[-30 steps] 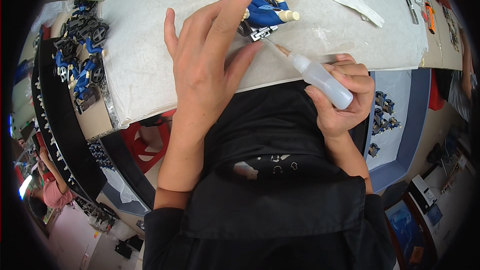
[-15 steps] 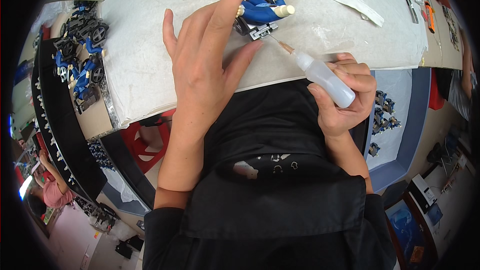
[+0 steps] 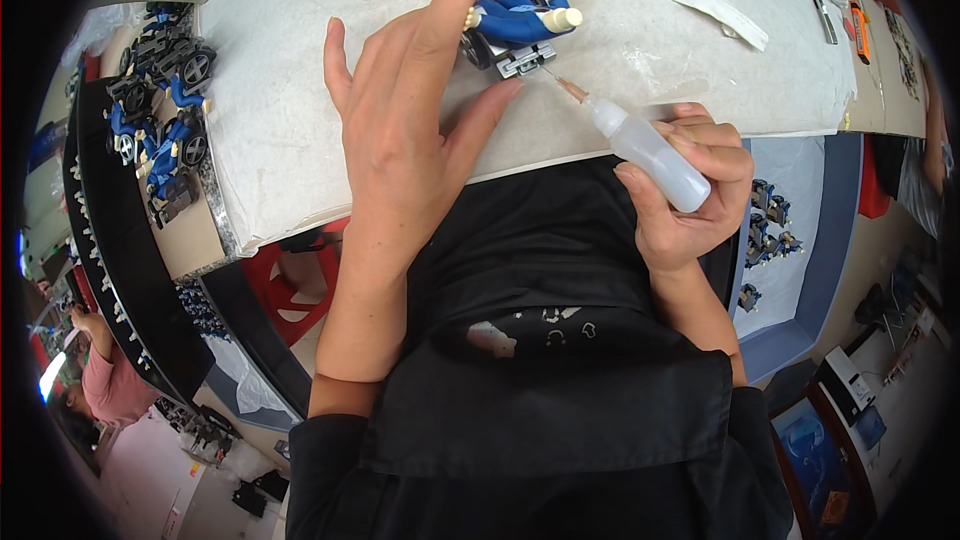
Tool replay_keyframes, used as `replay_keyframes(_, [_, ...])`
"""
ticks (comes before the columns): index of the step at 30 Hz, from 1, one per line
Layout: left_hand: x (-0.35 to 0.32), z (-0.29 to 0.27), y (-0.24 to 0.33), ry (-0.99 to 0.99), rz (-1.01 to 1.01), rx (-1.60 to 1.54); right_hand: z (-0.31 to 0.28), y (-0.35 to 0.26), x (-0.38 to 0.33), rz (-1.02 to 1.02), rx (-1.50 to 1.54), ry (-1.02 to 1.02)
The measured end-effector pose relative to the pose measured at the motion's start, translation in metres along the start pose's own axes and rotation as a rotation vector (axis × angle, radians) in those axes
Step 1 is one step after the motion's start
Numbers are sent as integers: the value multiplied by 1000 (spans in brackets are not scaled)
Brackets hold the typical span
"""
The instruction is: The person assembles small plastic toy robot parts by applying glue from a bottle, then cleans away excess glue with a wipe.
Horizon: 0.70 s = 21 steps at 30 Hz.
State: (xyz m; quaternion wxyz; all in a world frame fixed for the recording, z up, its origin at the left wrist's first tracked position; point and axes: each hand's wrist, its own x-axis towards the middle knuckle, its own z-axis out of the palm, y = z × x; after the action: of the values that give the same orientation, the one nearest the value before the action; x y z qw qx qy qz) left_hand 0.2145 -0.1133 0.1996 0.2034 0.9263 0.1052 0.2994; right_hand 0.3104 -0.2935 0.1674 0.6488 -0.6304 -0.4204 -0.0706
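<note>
A toy figure in blue (image 3: 515,25) with pale round ends, dark wheels and a silver plate (image 3: 525,61) lies tilted on the white-covered bench. My left hand (image 3: 400,130) is around its left side, the index finger stretched upward and the thumb close below the plate. The part of the toy behind this hand is hidden. In my right hand (image 3: 695,175) is a translucent squeeze bottle (image 3: 655,162), fingers wrapped about it. Its thin needle tip (image 3: 570,90) points up and left, a short way from the silver plate.
Several similar blue toys with wheels (image 3: 165,120) are heaped at the bench's left. A white strip (image 3: 705,0) and an orange cutter (image 3: 860,32) lie at the far right. A grey tray (image 3: 810,330) of toys stands right of my lap. Another person (image 3: 110,380) sits at far left.
The toy and my left hand have shifted slightly left, and a small gap now shows between the needle and the plate. At far left the other person's arm has moved.
</note>
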Motion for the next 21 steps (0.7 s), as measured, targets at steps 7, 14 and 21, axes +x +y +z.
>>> replay_keyframes(7, [8,-3,-1,7,-30,-38,-4,-3,9,10,69,29])
replay_keyframes(14, [14,0,-4,-56,-136,-119,-50,1,40,182,11,340])
replay_keyframes(21, [11,-2,4,-139,-252,-66,-114,65,108,199,-302,287])
